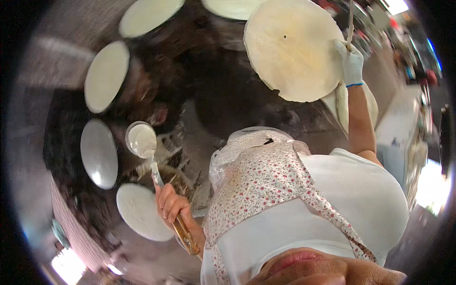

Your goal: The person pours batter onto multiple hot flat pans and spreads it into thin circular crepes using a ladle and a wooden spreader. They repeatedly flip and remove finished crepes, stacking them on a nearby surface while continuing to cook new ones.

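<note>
In my left hand [173,206] is the handle of a ladle [142,140], its round bowl holding a creamy white batter. My right hand [350,61] wears a white glove with a blue cuff. Its fingers are wrapped round a thin stick [351,23] and lie at the edge of a large, thin, round flatbread [294,50]. That flatbread is pale yellow, with a ragged lower edge and a small dark hole. Whether the fingers or the stick bear it cannot be made out. Below the glove, another pale sheet [370,107] shows partly behind my forearm.
Several round pale discs ring the dark, dirty area ahead and to the left, among them a greyish shiny one [99,153] and a whitish one [144,212] near my left hand. Blurred objects crowd a pale surface [399,118] on the right.
</note>
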Demonstrator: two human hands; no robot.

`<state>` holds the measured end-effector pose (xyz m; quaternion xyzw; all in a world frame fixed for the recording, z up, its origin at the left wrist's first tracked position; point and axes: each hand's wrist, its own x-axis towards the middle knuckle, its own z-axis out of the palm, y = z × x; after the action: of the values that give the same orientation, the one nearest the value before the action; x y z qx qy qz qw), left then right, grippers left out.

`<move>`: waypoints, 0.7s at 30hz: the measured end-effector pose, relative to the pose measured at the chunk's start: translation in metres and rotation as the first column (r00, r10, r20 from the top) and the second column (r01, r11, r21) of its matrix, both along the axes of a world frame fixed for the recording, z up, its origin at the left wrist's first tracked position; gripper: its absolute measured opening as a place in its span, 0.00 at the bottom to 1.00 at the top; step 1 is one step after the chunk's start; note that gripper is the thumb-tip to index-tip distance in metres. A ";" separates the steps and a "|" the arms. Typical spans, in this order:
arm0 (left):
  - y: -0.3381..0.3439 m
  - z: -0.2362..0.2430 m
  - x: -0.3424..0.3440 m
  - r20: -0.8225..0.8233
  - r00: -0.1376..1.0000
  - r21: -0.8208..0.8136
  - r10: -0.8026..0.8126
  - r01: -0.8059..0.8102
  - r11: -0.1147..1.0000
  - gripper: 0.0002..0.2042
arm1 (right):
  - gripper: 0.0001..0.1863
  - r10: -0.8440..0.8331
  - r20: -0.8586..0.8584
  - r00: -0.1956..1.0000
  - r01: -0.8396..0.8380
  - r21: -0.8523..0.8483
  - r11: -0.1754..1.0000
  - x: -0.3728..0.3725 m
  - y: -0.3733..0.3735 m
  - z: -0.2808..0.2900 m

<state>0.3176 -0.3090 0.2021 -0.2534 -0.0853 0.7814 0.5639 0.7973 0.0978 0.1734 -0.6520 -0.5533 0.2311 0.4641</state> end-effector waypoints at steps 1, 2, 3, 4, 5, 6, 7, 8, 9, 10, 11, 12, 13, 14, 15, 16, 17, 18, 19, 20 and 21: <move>0.013 0.011 0.013 0.035 0.999 -0.010 -0.036 0.037 0.999 0.18 | 0.15 -0.038 0.035 0.999 0.037 0.020 0.999 0.050 -0.014 0.012; 0.023 0.031 0.020 0.037 0.996 -0.030 -0.080 0.081 0.996 0.19 | 0.16 -0.088 0.053 0.995 0.086 0.039 0.996 0.081 -0.038 0.022; 0.027 0.046 0.022 0.055 0.993 -0.032 -0.107 0.109 0.994 0.19 | 0.15 -0.103 0.029 0.994 0.102 0.045 0.994 0.115 -0.053 0.038; 0.032 0.060 0.036 0.066 0.988 -0.032 -0.138 0.140 0.990 0.20 | 0.15 -0.112 0.007 0.994 0.112 0.051 0.992 0.147 -0.065 0.060; 0.030 0.052 0.022 0.095 0.986 -0.089 -0.136 0.145 0.985 0.19 | 0.15 -0.130 0.007 0.991 0.130 0.049 0.990 0.174 -0.084 0.090; 0.033 0.059 0.028 0.097 0.983 -0.152 -0.156 0.169 0.974 0.19 | 0.14 -0.176 0.220 0.960 0.159 0.092 0.983 0.177 -0.114 0.096; 0.032 0.047 0.006 0.085 0.983 -0.225 -0.160 0.176 0.959 0.18 | 0.14 -0.211 0.425 0.881 0.173 0.126 0.977 0.174 -0.139 0.105; 0.036 0.040 0.002 0.085 0.961 -0.127 -0.264 0.273 0.954 0.18 | 0.14 -0.227 0.625 0.747 0.160 0.162 0.974 0.176 -0.156 0.131; 0.038 0.036 -0.002 0.067 0.933 -0.034 -0.355 0.357 0.933 0.17 | 0.09 -0.294 0.551 0.781 0.213 0.207 0.955 0.136 -0.173 0.148; 0.031 0.039 0.002 0.061 0.946 -0.042 -0.320 0.322 0.946 0.16 | 0.06 -0.341 0.422 0.840 0.254 0.249 0.934 0.074 -0.181 0.145; 0.029 0.041 0.003 0.057 0.941 -0.036 -0.335 0.337 0.941 0.16 | 0.04 -0.383 0.319 0.867 0.297 0.284 0.911 0.039 -0.190 0.148; 0.032 0.038 0.003 0.085 0.926 -0.022 -0.367 0.370 0.929 0.16 | 0.07 -0.295 0.606 0.739 0.130 0.302 0.944 0.077 -0.197 0.136; 0.050 0.058 0.022 0.105 0.917 0.019 -0.384 0.384 0.923 0.16 | 0.13 -0.211 0.828 0.520 -0.052 0.278 0.959 0.129 -0.181 0.144; 0.056 0.062 0.025 0.091 0.903 -0.001 -0.421 0.423 0.906 0.16 | 0.12 -0.192 0.824 0.533 -0.096 0.284 0.954 0.126 -0.194 0.116; 0.055 0.064 0.027 0.076 0.894 -0.007 -0.441 0.443 0.897 0.16 | 0.12 -0.173 0.821 0.544 -0.159 0.303 0.940 0.115 -0.201 0.090; 0.058 0.067 0.028 0.081 0.880 -0.023 -0.468 0.471 0.882 0.16 | 0.08 -0.149 0.851 0.503 -0.106 0.232 0.967 0.123 -0.211 0.051; 0.061 0.072 0.031 0.084 0.873 -0.041 -0.481 0.485 0.874 0.16 | 0.05 -0.118 0.877 0.465 -0.051 0.160 0.986 0.131 -0.221 0.008; 0.058 0.069 0.029 0.091 0.871 -0.033 -0.482 0.487 0.873 0.16 | 0.03 -0.147 0.891 0.429 0.011 0.157 0.987 0.126 -0.233 -0.022; 0.057 0.073 0.033 0.088 0.873 -0.047 -0.480 0.485 0.873 0.17 | 0.04 -0.160 0.898 0.409 0.074 0.142 0.987 0.124 -0.243 -0.054; 0.062 0.080 0.043 0.071 0.875 -0.038 -0.479 0.482 0.875 0.17 | 0.05 -0.133 0.902 0.411 0.115 0.093 0.989 0.132 -0.241 -0.075; 0.062 0.084 0.046 0.052 0.875 -0.047 -0.481 0.483 0.874 0.17 | 0.06 -0.095 0.901 0.424 0.160 0.029 0.987 0.134 -0.249 -0.102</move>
<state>0.3636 -0.2470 0.2856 -0.2978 -0.0077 0.6136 0.7313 0.9312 -0.1512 0.0709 -0.7286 -0.6567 -0.1699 0.0949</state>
